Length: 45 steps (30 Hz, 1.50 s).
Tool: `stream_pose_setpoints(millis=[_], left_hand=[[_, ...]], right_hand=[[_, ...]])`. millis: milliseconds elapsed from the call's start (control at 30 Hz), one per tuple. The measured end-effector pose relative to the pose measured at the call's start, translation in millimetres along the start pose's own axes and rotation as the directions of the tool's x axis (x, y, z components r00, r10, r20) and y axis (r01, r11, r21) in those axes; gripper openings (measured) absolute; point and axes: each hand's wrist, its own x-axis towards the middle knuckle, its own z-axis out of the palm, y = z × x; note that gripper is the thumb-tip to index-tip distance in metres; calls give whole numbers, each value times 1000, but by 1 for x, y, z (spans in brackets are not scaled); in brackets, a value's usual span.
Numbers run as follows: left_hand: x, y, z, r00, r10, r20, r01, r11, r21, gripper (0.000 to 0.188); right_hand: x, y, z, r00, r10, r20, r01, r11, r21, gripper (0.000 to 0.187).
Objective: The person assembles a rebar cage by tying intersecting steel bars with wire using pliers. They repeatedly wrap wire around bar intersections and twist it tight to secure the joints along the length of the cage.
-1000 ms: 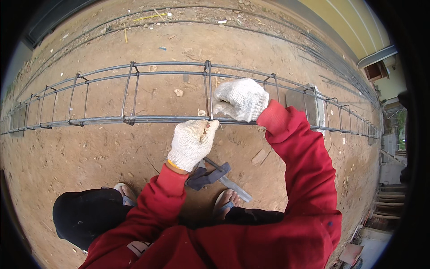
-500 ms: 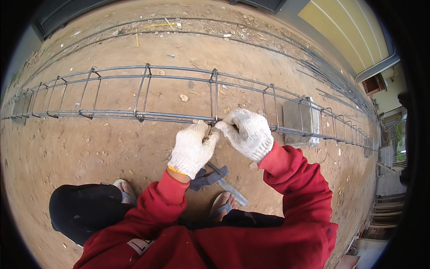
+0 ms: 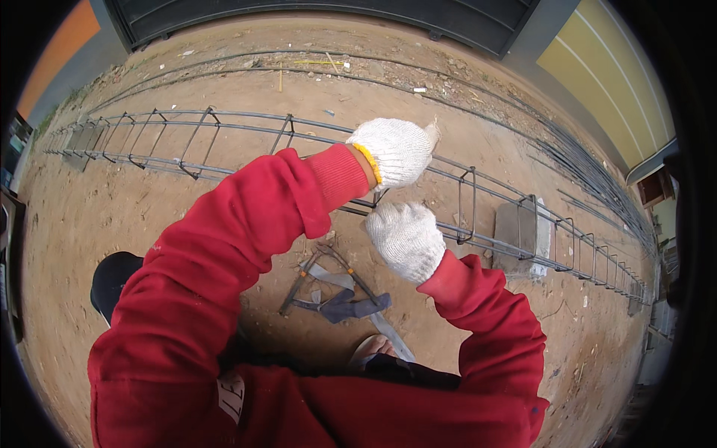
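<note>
A long cage of steel rebar (image 3: 489, 243), with square stirrups along it, runs across in front of me. My left hand (image 3: 392, 153), in a white knit glove with a yellow cuff edge, reaches over to its far upper bars. Those fingers are curled and mostly hidden, and what they grip cannot be made out. Nearer to me, my right hand (image 3: 407, 239), in a white glove, is closed at the near lower bars beside a stirrup. Whatever lies in its fingers is hidden. Both forearms wear red sleeves.
A concrete block (image 3: 515, 235) supports the cage at right, and another block (image 3: 81, 140) at far left. Pincers (image 3: 297, 287) with spread handles lie on the dirt by a dark blue belt (image 3: 340, 308). Loose rebar (image 3: 575, 157) lies at far right, before a dark gate (image 3: 321, 19).
My left hand has moved up and away from the near bars to the far ones. My right hand stays by the near bars. The view has shifted, revealing the pincers and gate.
</note>
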Motion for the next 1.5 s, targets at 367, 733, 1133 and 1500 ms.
stream_pose_setpoints(millis=[367,733,1133,1500], left_hand=[[-129,-17,-110,934,-237,267,351,742,-571,37],[-86,26,-150,810,335,-481,-175,922,346,37],[-157,22,50,755,73,651,200,-972,-124,65],[-129,47,100,937,-40,348,-54,-998,31,24]], right_hand=[[-20,14,-18,997,19,-71,5,948,319,37],[25,39,-16,953,253,166,-267,445,855,28],[20,45,-22,741,492,457,-328,-328,886,24],[33,48,15,760,541,360,-84,-468,880,23]])
